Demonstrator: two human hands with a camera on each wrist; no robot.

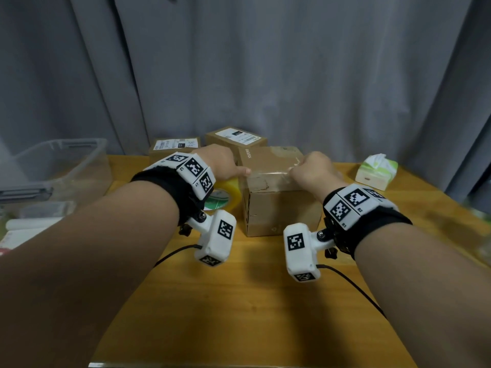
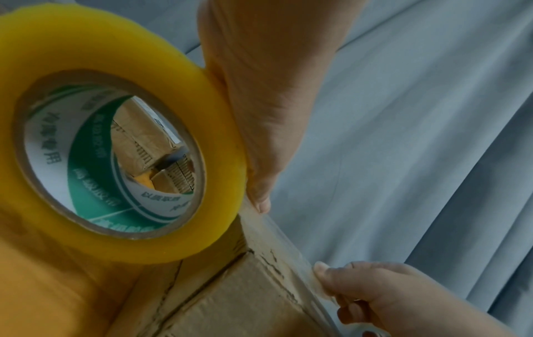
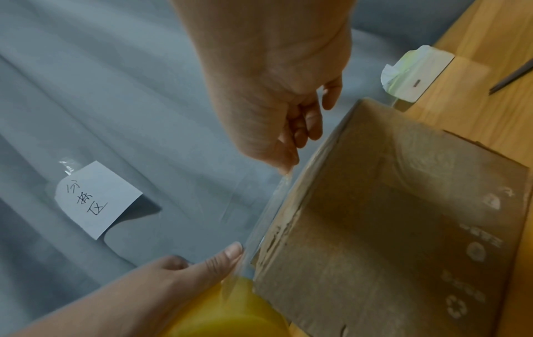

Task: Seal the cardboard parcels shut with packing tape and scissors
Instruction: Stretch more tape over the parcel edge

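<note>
A brown cardboard parcel (image 1: 276, 197) stands mid-table with a worn, torn top edge. My left hand (image 1: 228, 166) grips a yellow packing tape roll (image 1: 225, 195) against the parcel's left side, thumb stretched along the roll's rim (image 2: 219, 95). A clear tape strip (image 1: 268, 172) runs from the roll across the parcel's top. My right hand (image 1: 310, 168) pinches the strip's free end (image 3: 284, 175) above the top edge, fingers curled. In the left wrist view the strip (image 2: 288, 250) lies along the parcel's upper edge. A scissors blade tip (image 3: 513, 77) lies on the table at the right.
Two labelled parcels (image 1: 175, 147) (image 1: 235, 138) stand behind, against the grey curtain (image 1: 265, 75). A clear plastic bin (image 1: 61, 166) sits at the left, a tissue pack (image 1: 376, 171) at the right. A handwritten paper note (image 3: 95, 198) hangs on the curtain.
</note>
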